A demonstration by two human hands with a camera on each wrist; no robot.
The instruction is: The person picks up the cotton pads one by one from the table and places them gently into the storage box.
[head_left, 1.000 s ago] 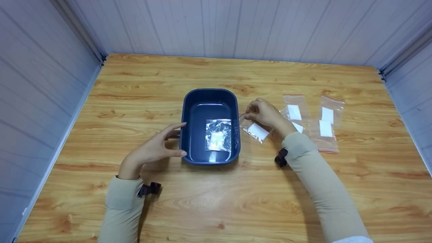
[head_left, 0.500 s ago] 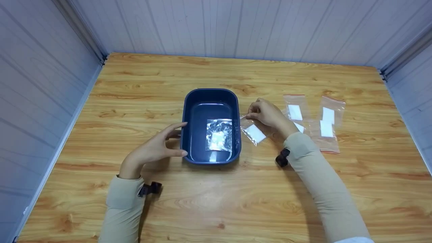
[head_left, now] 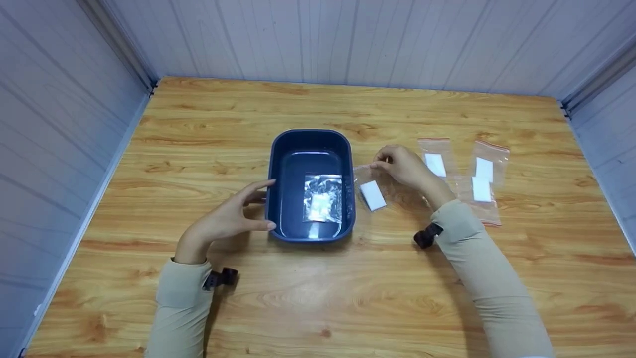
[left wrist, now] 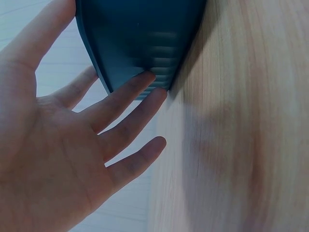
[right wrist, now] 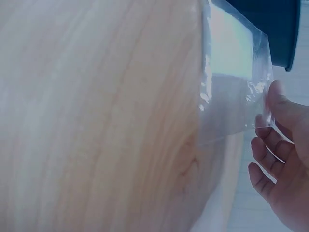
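A dark blue rectangular bin [head_left: 292, 194] stands on the wooden table. Inside lies a shiny clear zip bag [head_left: 322, 199]. My left hand [head_left: 226, 219] is at the bin's left side, fingers spread and fairly straight, thumb and index fingertip right at the rim. In the left wrist view, other fingers [left wrist: 137, 84] reach along the bin's outer wall. Just right of the bin, my right hand [head_left: 405, 169] pinches the edge of another clear zip bag [right wrist: 231, 96] between thumb and index finger. This bag has a white rectangular piece [head_left: 373, 196] in it and hangs tilted.
Several more zip bags with white pieces lie to the right, among them an upper bag [head_left: 436, 154], a far-right bag [head_left: 489, 159] and a lower bag [head_left: 484, 209], partly overlapping. Ribbed white panels [head_left: 323, 40] wall the table [head_left: 308, 298] at back and sides.
My right hand has drawn slightly right while pinching the zip bag. The bag has turned, its white piece now steeper and further left. The left hand and bin hold still.
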